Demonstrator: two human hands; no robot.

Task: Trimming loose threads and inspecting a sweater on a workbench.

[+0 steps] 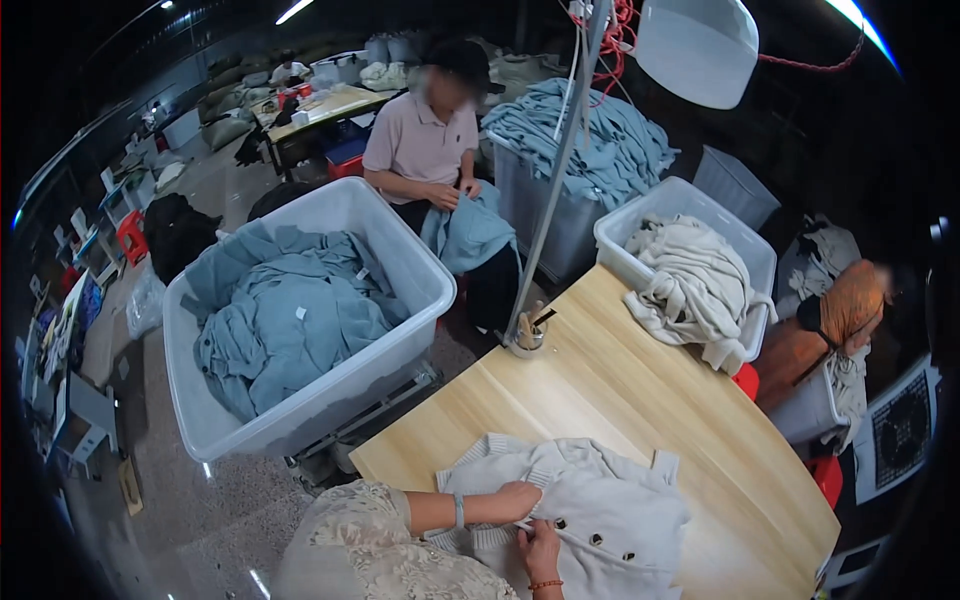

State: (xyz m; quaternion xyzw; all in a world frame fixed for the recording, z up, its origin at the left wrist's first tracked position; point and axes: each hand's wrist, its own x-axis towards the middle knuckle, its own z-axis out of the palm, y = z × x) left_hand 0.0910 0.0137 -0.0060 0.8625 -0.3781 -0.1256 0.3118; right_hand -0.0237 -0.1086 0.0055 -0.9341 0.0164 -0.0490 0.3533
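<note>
A cream knitted cardigan [625,505] lies spread on the wooden table in front of me. Its ribbed edges face me and the left, and several dark round buttons run across its front. My left hand [515,502] reaches over from the left with fingers closed on the cardigan's front edge. Just below it, close to the buttons, my right hand [541,548] pinches the same edge. The two hands almost touch; the fingertips and the exact spot they grip are partly hidden.
The table [720,450] has a small cup [528,341] with tools beside a metal pole [565,150]. A white bin [690,200] of cream knits stands at its far side. Left is a large bin [430,290] of blue-grey garments. A co-worker [425,145] sits beyond, handling a blue-grey garment.
</note>
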